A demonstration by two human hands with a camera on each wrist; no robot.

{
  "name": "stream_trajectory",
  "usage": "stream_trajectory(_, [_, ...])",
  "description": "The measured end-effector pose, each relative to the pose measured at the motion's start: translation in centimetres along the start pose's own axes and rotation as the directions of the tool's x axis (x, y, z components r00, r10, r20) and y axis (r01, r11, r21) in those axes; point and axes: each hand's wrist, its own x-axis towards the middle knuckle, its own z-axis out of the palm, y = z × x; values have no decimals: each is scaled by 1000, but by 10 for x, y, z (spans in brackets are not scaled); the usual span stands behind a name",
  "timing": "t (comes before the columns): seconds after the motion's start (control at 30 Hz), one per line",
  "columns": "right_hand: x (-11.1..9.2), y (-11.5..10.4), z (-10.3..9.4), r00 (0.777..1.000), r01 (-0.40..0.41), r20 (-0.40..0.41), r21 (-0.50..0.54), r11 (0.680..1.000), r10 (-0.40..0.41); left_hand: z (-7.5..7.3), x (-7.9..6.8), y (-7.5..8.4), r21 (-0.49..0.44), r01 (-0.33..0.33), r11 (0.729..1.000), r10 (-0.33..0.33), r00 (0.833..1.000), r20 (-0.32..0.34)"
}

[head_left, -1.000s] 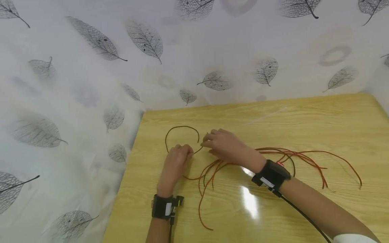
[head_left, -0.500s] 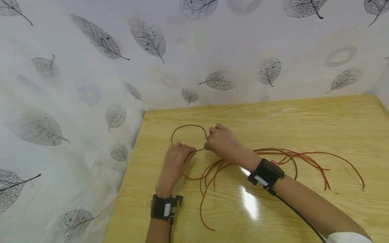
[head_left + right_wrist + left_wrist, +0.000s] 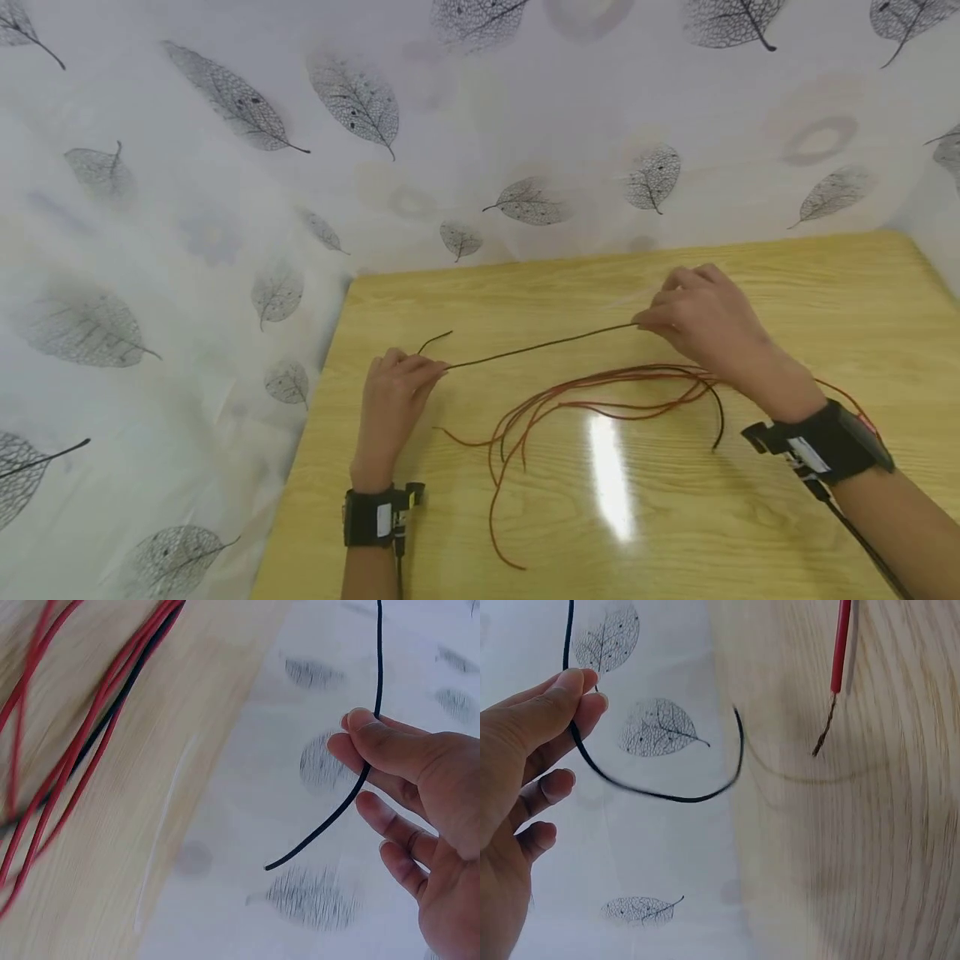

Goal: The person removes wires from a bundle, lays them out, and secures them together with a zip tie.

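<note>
A thin black wire (image 3: 543,343) runs nearly straight between the two hands, slanting up to the right above the table. My left hand (image 3: 393,400) pinches it between thumb and forefinger, and the left wrist view shows its free end (image 3: 686,799) curving away below the grip. At the other side my right hand (image 3: 708,333) pinches the wire with thumb and fingertips. A short tail (image 3: 315,834) hangs past those fingers in the right wrist view. Several red wires (image 3: 600,406) lie in a loose bundle on the table in front, with another black wire (image 3: 722,417) among them.
The wood-grain table (image 3: 420,533) meets a leaf-patterned covering (image 3: 225,208) at the back and left. A stripped copper end (image 3: 825,727) of a red wire shows close up in the left wrist view. Each wrist wears a black camera band (image 3: 369,517) with a cable.
The hands have moved apart, the right hand going right and up, the left slightly left. The curled black wire is now stretched between them. The red bundle stays in place.
</note>
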Motion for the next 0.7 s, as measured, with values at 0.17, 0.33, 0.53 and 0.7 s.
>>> stream_trajectory(0.17, [-36,25,-24,997,-82,8,-46,996,82,3,1,4,-33,-8,999,9,1000,14])
stream_trajectory(0.33, [-65,45,-37,988,-153,22,-87,984,155,5,0,6,-31,-9,999,10,1000,23])
stream_trajectory(0.53, [-92,63,-50,981,-190,7,-200,961,196,4,-2,6,-30,6,1000,-4,999,48])
stream_trajectory(0.7, [-112,65,-49,974,-214,34,-197,957,225,7,-4,7,-58,22,998,-15,994,110])
